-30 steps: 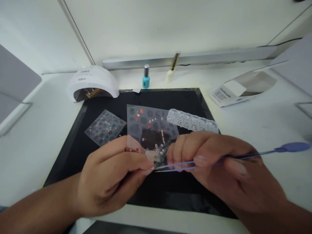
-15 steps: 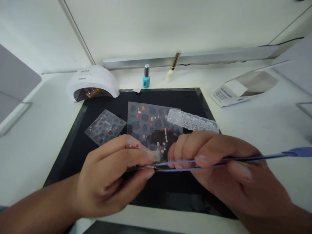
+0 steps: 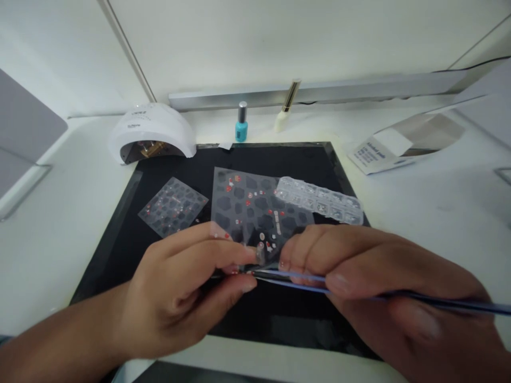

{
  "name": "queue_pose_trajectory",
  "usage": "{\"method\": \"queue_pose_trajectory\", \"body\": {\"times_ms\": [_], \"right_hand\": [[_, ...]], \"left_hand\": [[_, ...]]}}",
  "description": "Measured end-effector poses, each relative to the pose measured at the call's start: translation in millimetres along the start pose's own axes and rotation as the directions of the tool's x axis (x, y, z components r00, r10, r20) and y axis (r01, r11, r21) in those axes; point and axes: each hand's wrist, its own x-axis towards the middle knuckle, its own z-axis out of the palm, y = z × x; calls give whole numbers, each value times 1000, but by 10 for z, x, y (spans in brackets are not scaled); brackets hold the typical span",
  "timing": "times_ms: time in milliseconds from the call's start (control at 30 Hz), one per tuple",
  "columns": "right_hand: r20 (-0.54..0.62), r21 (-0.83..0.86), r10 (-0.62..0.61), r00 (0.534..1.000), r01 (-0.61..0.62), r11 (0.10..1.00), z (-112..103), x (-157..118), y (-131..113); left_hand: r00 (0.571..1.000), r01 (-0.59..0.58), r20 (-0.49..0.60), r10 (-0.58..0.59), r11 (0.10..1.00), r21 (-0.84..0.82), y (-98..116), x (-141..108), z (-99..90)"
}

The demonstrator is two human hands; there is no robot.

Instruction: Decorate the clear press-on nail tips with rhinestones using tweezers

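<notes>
A clear sticker sheet (image 3: 261,202) with small red and white stickers is tilted up over the black mat (image 3: 275,157). My left hand (image 3: 179,287) pinches its near edge between thumb and fingers. A pair of blue tweezers (image 3: 299,284) lies in my right hand (image 3: 383,282), between thumb and fingers, the tips at the sheet's edge beside my left thumb. My other right fingers rest against the sheet. Something small and clear (image 3: 260,254) shows at my left index fingertip; I cannot tell what it is.
A second, smaller sticker sheet (image 3: 173,206) lies on the mat's left. A clear compartment case (image 3: 319,200) lies at right. Behind stand a white nail lamp (image 3: 154,127), a turquoise polish bottle (image 3: 241,130) and a cream bottle (image 3: 282,121). An open alcohol-pad box (image 3: 371,157) sits at far right.
My right hand has shifted slightly right and down, and the tweezers' back end has dipped. The sticker sheet has moved slightly right. My left hand keeps its pinch.
</notes>
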Motion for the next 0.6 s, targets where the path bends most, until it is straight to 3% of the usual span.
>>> {"method": "queue_pose_trajectory", "body": {"times_ms": [133, 600], "right_hand": [[10, -58, -22, 1000, 22, 998, 6, 3, -2], [18, -105, -43, 999, 45, 993, 0, -4, -19]], "left_hand": [[1000, -16, 3, 16, 998, 63, 6, 7, -1], [999, 28, -24, -26, 998, 60, 38, -20, 21]]}}
